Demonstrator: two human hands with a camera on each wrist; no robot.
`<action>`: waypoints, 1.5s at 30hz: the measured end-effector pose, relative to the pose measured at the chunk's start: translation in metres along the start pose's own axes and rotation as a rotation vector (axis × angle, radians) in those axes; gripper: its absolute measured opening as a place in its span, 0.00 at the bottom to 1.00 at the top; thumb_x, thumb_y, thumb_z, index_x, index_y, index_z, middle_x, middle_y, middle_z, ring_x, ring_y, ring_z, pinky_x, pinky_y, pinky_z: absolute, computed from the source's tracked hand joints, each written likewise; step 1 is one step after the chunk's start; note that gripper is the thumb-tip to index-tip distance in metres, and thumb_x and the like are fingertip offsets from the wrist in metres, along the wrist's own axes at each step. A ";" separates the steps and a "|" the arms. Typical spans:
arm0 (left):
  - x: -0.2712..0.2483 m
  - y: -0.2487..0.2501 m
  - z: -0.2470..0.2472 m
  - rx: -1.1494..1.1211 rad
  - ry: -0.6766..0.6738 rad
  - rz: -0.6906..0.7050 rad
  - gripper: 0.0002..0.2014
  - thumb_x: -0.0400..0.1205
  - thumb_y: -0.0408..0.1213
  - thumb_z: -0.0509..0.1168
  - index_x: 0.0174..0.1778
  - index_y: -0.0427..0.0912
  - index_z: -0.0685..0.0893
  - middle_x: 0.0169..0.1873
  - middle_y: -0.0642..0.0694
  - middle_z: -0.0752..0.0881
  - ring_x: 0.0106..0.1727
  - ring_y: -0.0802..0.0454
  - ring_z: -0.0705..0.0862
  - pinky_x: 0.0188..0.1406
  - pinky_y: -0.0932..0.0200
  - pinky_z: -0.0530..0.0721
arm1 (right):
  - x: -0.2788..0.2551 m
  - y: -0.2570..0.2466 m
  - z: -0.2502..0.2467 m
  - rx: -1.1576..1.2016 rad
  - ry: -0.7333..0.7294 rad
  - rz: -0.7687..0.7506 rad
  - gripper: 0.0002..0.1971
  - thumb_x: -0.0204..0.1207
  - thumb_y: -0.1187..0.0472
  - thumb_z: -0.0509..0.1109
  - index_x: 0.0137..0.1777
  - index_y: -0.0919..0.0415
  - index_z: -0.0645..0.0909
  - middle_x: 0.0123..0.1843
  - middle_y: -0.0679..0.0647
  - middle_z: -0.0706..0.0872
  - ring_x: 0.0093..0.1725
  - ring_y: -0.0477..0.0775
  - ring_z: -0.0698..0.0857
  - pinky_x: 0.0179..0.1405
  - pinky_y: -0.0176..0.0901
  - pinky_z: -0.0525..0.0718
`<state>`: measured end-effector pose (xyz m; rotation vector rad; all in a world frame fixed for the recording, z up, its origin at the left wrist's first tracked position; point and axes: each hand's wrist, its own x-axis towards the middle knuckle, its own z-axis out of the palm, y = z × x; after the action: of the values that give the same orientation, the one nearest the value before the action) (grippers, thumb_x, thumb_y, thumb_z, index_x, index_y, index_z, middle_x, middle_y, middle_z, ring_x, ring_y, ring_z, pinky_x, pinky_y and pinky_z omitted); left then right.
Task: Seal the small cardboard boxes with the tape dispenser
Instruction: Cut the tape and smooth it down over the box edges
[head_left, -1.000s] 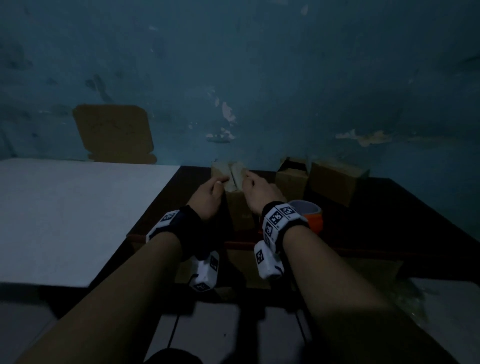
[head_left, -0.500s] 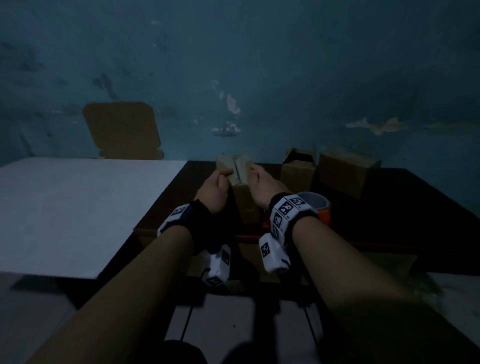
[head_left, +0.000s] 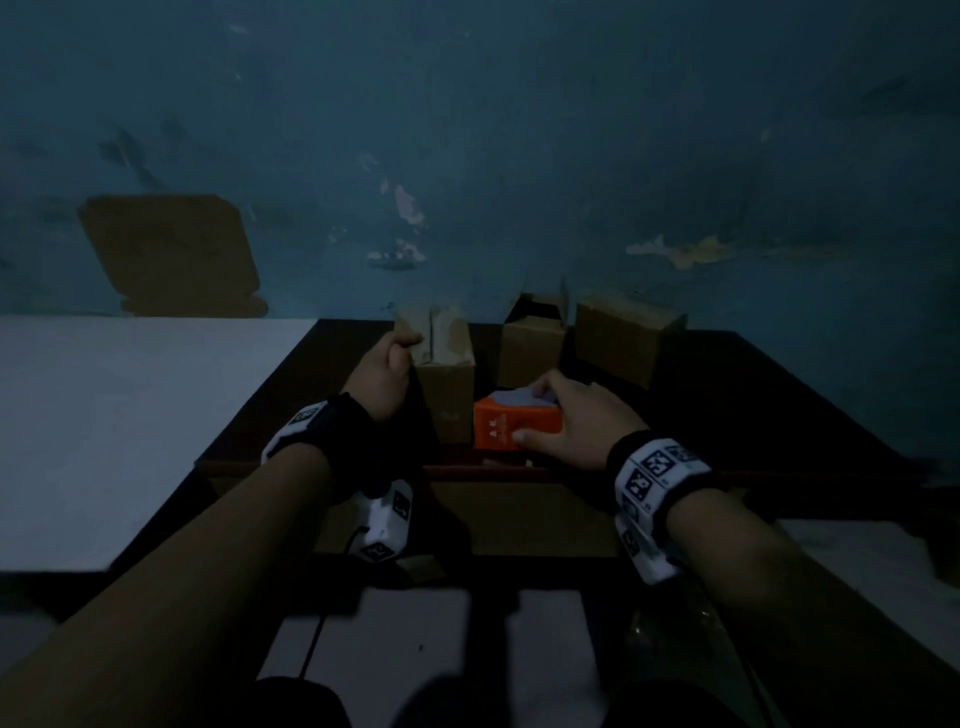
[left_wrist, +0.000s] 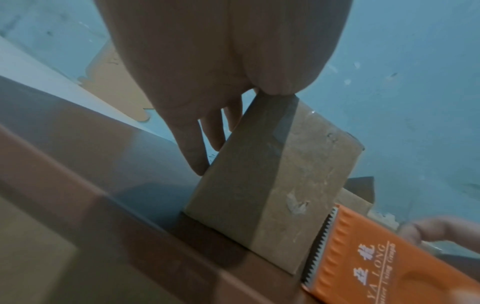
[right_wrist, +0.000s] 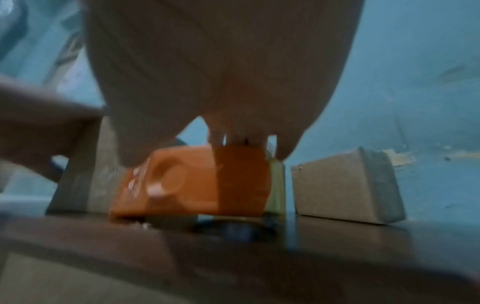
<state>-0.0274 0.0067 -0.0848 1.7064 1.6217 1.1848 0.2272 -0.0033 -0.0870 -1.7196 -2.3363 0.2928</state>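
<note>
Nearest small brown cardboard box (head_left: 447, 384), dark table (head_left: 753, 405): flaps folded, untaped, left hand (head_left: 382, 382) pinching its top. Orange plastic tape dispenser (head_left: 511, 428) alongside, right hand (head_left: 582, 421) clasping it. Sealing unstarted.

The rectangular plastic tape dispenser (head_left: 514, 428) is bright orange, with pale letters printed on its side and a dark toothed blade (left_wrist: 320, 250) at one end. The small upright cardboard box (head_left: 441, 364) is dull brown, with paler worn patches on its top flaps. Two other small cardboard boxes (head_left: 532, 345) (head_left: 626, 338) behind it are the same brown. The wooden table top (head_left: 753, 405) is very dark brown, with a reddish front edge. The plaster wall (head_left: 571, 156) is blue-green, with pale peeled spots. The flat board (head_left: 104, 415) is white. Both wristbands (head_left: 657, 475) (head_left: 306, 423) are black with white tags that carry black square patterns.
</note>
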 end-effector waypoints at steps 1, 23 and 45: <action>0.000 0.002 0.002 -0.015 -0.009 -0.008 0.18 0.90 0.37 0.45 0.72 0.45 0.73 0.59 0.44 0.78 0.49 0.55 0.79 0.50 0.57 0.77 | 0.000 0.001 0.002 -0.019 0.044 -0.003 0.28 0.72 0.36 0.70 0.67 0.46 0.69 0.64 0.48 0.80 0.64 0.53 0.76 0.69 0.53 0.74; -0.008 0.021 0.017 0.039 -0.056 0.017 0.20 0.90 0.44 0.46 0.78 0.54 0.70 0.75 0.45 0.74 0.71 0.46 0.75 0.66 0.56 0.73 | -0.011 0.017 -0.038 0.386 0.325 -0.021 0.18 0.78 0.44 0.69 0.61 0.54 0.80 0.51 0.49 0.83 0.49 0.48 0.82 0.45 0.42 0.76; -0.088 0.090 -0.010 -0.348 -0.209 0.108 0.16 0.87 0.44 0.58 0.61 0.37 0.84 0.38 0.47 0.87 0.39 0.56 0.86 0.44 0.56 0.85 | -0.050 -0.024 -0.084 0.388 0.175 -0.268 0.18 0.74 0.42 0.70 0.55 0.55 0.82 0.51 0.50 0.86 0.50 0.49 0.86 0.50 0.48 0.86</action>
<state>0.0197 -0.0953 -0.0264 1.6426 1.1372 1.2109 0.2447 -0.0564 -0.0032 -1.1898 -2.1721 0.4871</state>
